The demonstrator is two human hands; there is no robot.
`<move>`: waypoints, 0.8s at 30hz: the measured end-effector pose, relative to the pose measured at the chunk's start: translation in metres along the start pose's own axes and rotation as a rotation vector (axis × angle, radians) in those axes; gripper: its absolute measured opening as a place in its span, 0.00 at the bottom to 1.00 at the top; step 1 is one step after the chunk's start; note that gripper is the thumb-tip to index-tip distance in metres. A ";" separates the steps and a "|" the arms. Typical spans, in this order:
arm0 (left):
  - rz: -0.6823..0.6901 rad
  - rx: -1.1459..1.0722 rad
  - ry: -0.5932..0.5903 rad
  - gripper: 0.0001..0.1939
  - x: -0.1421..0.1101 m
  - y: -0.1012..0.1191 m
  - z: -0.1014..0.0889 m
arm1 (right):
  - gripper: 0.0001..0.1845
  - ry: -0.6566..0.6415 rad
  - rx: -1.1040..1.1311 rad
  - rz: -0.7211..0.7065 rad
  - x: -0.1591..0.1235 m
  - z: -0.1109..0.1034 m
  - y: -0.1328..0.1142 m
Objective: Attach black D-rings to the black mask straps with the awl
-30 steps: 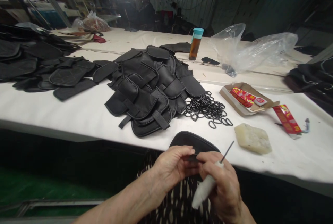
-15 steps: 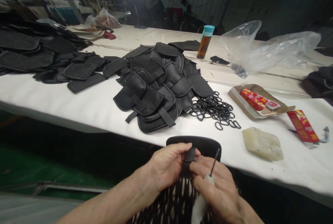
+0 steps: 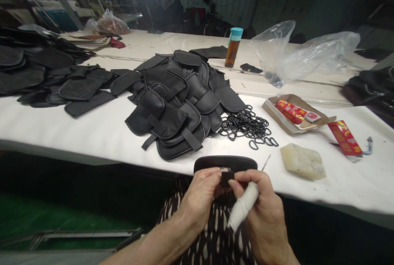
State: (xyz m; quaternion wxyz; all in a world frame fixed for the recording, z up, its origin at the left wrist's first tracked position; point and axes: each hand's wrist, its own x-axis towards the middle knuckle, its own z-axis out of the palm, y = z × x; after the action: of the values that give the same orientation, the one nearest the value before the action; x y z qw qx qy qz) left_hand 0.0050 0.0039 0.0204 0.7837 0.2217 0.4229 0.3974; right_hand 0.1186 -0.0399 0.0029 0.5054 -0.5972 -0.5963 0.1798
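Low at the table's front edge, my left hand (image 3: 201, 189) is closed on a black leather piece (image 3: 226, 160) with a rounded, piped edge. A short black strap (image 3: 227, 178) on it is pinched between the fingers of both hands. My right hand (image 3: 263, 203) has thumb and forefinger on the strap's right side. An awl-like tool (image 3: 244, 205) with a white wrapped handle is also tucked in that hand, its thin metal shaft pointing up and right. The fingers hide the lower part of the leather piece.
A heap of black leather pieces (image 3: 172, 109) lies ahead, beside a pile of black D-rings (image 3: 246, 124). To the right are a yellowish block (image 3: 302, 161), a cardboard tray (image 3: 272, 111) with red boxes and a loose red box (image 3: 345, 139). Behind stand a bottle (image 3: 233, 49) and plastic bags (image 3: 317, 53).
The awl-like tool has turned in my right hand, its shaft now slanting right. Both hands now pinch the strap, its end bent up. The view has shifted slightly right.
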 end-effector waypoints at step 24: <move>0.088 0.228 0.046 0.14 -0.006 -0.014 -0.007 | 0.04 -0.110 0.014 0.333 0.003 0.007 0.001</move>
State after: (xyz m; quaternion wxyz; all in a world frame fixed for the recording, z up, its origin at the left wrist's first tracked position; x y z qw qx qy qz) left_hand 0.0037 -0.0088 0.0101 0.7255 0.3184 0.4728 0.3857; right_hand 0.1141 -0.0347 0.0003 0.4394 -0.6735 -0.5147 0.2973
